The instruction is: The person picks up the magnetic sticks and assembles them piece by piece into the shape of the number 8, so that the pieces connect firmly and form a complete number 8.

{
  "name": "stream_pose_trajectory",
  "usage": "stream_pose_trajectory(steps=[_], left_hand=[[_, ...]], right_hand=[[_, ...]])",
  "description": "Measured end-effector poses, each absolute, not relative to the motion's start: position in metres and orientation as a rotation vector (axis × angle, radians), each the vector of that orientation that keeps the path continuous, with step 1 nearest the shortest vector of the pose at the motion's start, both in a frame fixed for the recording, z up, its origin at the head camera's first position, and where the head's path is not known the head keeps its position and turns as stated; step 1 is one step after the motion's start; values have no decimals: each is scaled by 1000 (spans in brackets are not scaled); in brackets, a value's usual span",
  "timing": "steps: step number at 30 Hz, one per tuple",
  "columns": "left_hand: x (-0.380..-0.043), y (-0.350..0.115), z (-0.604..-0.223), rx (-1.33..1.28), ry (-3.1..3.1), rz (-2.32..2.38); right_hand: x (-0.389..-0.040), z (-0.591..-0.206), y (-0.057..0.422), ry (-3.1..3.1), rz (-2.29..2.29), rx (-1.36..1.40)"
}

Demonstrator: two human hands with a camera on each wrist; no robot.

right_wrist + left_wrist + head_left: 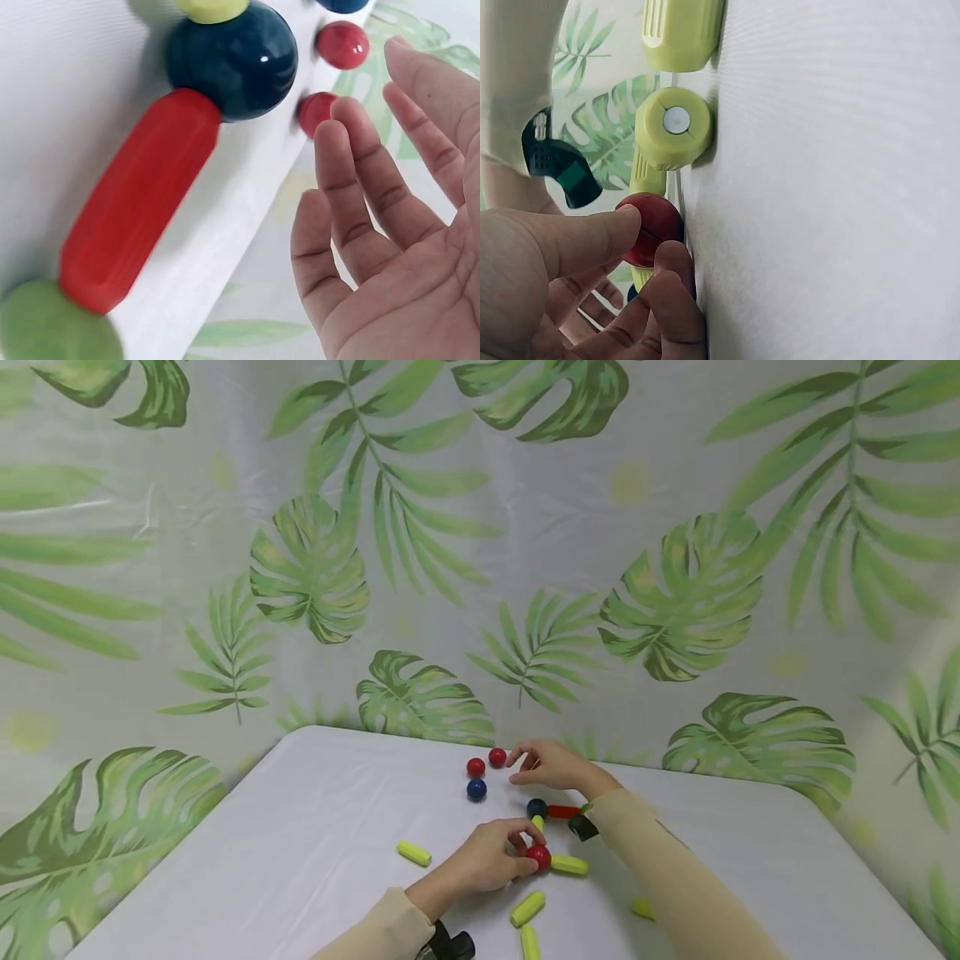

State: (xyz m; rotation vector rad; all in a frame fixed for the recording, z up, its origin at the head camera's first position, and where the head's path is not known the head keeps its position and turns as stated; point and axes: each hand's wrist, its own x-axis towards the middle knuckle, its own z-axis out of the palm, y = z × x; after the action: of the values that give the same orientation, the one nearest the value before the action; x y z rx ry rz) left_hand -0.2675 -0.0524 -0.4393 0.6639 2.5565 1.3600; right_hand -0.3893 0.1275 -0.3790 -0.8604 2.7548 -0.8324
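Observation:
My left hand point(486, 860) pinches a red ball point(539, 858) low over the table, thumb on one side and fingers on the other. A yellow-green rod point(570, 865) meets that ball on its right; another rod point(538, 824) runs from it towards a dark blue ball point(537, 809). From the blue ball a red rod point(142, 199) leads to a green ball point(60, 326), seen in the right wrist view. With fingers spread and nothing in them, my right hand point(555, 767) hovers just right of a loose red ball point(497, 757) at the back.
Another red ball point(476, 767) and a blue ball point(476, 790) lie nearby on the white table point(322, 827). Loose yellow-green rods lie to the left point(414, 852), in front point(528, 908) and partly under the right forearm point(643, 908). A leaf-patterned curtain point(420, 610) hangs behind.

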Motion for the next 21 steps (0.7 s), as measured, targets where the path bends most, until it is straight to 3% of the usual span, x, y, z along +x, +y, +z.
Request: stream_pose_trajectory(steps=[21], left_hand=[[-267, -52, -438, 700, 2554, 1387]], right_hand=[[-399, -381, 88, 2598, -626, -1094]])
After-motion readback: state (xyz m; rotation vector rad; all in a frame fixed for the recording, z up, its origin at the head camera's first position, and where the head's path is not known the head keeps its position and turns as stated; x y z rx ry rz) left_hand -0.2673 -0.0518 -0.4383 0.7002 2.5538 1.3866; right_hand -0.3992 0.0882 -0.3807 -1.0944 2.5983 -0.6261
